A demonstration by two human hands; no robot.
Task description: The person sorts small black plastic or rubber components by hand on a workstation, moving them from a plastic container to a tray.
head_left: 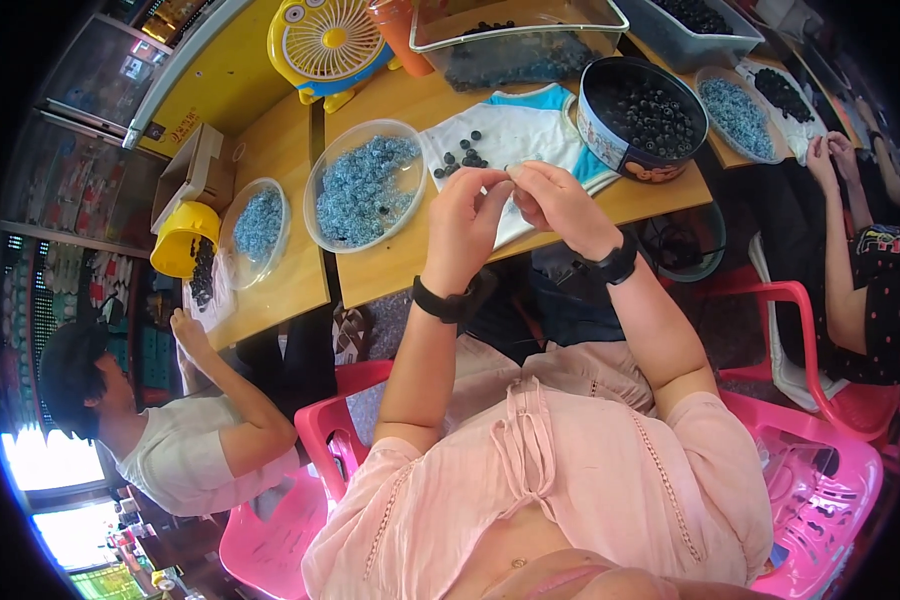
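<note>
My left hand and my right hand meet fingertip to fingertip above a white cloth with turquoise trim. Both are closed in a pinch. Whatever lies between the fingertips is too small and too covered to make out. Just beyond my left hand, several small round black pieces are scattered on the cloth. To the left stands a clear round bowl of small translucent blue pieces. At the right, a round tin holds many of the same black pieces.
A yellow fan, an orange container and a clear bin line the table's back. One person works at the left by a tipped yellow bucket, another person at the right. Pink chairs stand around me.
</note>
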